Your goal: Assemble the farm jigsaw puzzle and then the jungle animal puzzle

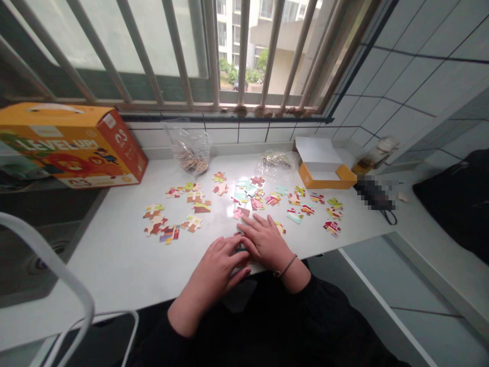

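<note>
From my head, I see my left hand (219,261) curled and my right hand (266,242) with its fingers stretched out; I can't tell if either one pinches anything, since they hide what's between them. Both are left of the open yellow box (326,183) and closer to me. The pink and brown puzzle piece (240,213) is left of that box too, just past my right fingers, so my right hand is nearer; I can't tell its long side

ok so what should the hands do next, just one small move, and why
Probably draw the right hand aside a little: it partly hides a puzzle piece with yellow on it, and it sits so close to the left hand that whatever is between them is hard to make out.
</note>
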Tool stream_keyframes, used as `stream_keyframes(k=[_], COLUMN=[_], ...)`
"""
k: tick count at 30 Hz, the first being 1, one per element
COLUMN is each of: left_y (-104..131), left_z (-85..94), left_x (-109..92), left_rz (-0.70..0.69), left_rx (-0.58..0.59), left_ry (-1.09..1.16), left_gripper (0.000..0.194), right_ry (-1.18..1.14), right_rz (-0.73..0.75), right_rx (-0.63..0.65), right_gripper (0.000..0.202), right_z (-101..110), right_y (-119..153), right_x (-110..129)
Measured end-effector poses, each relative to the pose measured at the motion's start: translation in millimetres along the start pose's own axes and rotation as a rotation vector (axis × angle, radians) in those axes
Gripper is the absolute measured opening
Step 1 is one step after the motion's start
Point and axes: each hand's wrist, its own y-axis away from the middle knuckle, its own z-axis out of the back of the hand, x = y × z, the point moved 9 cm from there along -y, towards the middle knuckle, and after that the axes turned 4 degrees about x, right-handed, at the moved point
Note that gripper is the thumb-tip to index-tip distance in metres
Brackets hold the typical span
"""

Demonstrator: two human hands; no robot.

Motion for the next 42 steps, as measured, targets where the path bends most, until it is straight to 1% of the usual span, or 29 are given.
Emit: stream_keyframes(k=[4, 9, 11, 14, 17, 20, 22, 24, 27, 29, 31, 33, 36, 39, 42], left_y=[1.4, 6.3, 9.0, 12.7, 14.4, 14.4, 14.0, 13.6, 13.3, 13.5, 14.1, 14.8, 15.3, 14.8, 13.9], left_z=[0.9, 6.8, 12.2, 19.7, 21.2, 18.9, 18.3, 18.4, 18.4, 18.3, 18.2, 18.5, 18.9, 19.3, 19.7], left_x=[4.4, 23.2, 33.0, 42.6, 43.3, 41.1, 40.2, 40.1, 40.8, 41.2, 41.3, 41.0, 40.4, 40.7, 41.2], left_rz=[0.017, 0.07, 0.102, 0.135, 0.144, 0.156, 0.159, 0.159, 0.157, 0.159, 0.162, 0.165, 0.167, 0.171, 0.173], left_rx=[-0.028, -0.079, -0.114, -0.164, -0.173, -0.151, -0.145, -0.146, -0.148, -0.148, -0.148, -0.151, -0.155, -0.156, -0.153], left_ry=[-0.004, -0.023, -0.039, -0.052, -0.068, -0.094, -0.096, -0.09, -0.085, -0.087, -0.09, -0.087, -0.072, -0.059, -0.05], left_gripper=[0.032, 0.032, 0.032, 0.031, 0.033, 0.034, 0.034, 0.034, 0.033, 0.033, 0.033, 0.032, 0.033, 0.033, 0.032], right_ry=[0.023, -0.001, -0.014, -0.027, -0.012, 0.036, 0.084, 0.138, 0.189, 0.188, 0.173, 0.154, 0.13, 0.114, 0.101], right_rz=[-0.051, -0.061, -0.042, 0.004, 0.046, 0.04, 0.014, -0.038, -0.149, -0.216, -0.259, -0.255, -0.182, -0.124, -0.148], right_rx=[0.001, -0.002, -0.018, -0.085, -0.145, -0.152, -0.125, -0.089, -0.053, -0.033, -0.009, 0.016, 0.061, 0.08, 0.058], right_gripper=[0.049, 0.049, 0.049, 0.044, 0.04, 0.042, 0.049, 0.058, 0.068, 0.07, 0.07, 0.07, 0.07, 0.071, 0.07], right_z=[3.8, 10.2, 13.6, 19.3, 21.2, 19.7, 19.5, 22.4, 32.0, 36.3, 35.3, 29.3, 16.5, 9.7, 10.8], right_y=[11.6, 23.0, 26.2, 30.9, 36.1, 36.0, 28.5, 13.0, -22.6, -49.0, -71.6, -87.3, -96.2, -94.0, -90.0], right_x=[-18.8, -38.5, -39.8, -35.8, -29.8, -29.0, -31.7, -37.7, -50.5, -58.0, -62.1, -60.6, -52.3, -48.7, -55.8])
